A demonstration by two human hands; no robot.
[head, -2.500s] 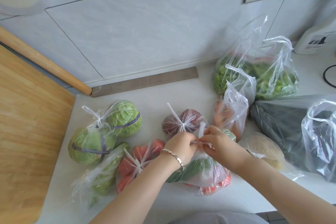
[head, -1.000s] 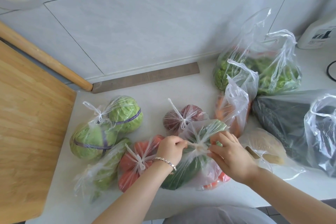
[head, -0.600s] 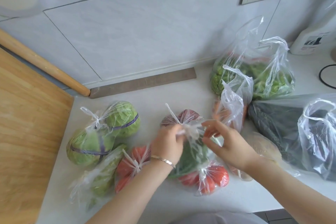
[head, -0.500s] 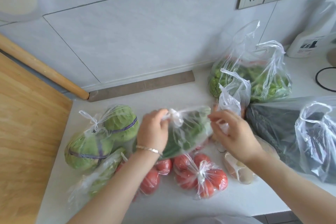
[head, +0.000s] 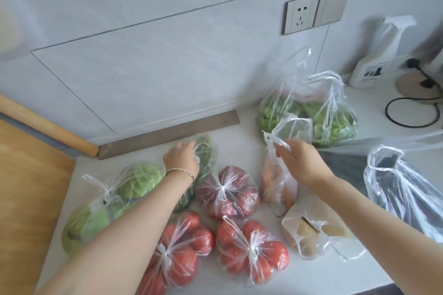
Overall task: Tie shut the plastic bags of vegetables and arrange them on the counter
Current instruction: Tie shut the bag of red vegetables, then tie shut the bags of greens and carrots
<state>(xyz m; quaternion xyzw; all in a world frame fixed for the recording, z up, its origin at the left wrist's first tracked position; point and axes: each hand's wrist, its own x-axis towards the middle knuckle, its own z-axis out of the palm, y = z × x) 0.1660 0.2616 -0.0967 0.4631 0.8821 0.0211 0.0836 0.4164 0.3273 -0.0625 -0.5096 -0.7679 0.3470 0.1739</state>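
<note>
The only label is on the spray bottle (head: 374, 64) at the far right, and its print is too blurred to read. The wall socket (head: 300, 15) shows no writing.

The left grip (head: 181, 159) is closed on the tied top of the dark-green bag (head: 206, 154). Motion blur hides how the fingers lie. This bag is on the surface (head: 242, 148) just in front of the wall strip (head: 167, 135). Its long axis runs from the wall toward the person, and its near end is hidden under the forearm.

The right grip (head: 302, 163) is partly closed, with thumb and fingertips (head: 284, 148) pinching a handle of the carrot bag (head: 275, 179). That bag is untied. It stands between the onion bag (head: 227, 193) and the dark bag (head: 407, 189), with its handles up and its orange contents pointing toward the near edge.

The cabbage bag (head: 134, 182), the onion bag and both tomato bags (head: 177, 254) (head: 251, 249) are knotted and lie close together at the left and the front. The potato bag (head: 309, 235) lies just in front of the carrot bag. The leafy bag (head: 311, 115) stands open against the wall.
</note>
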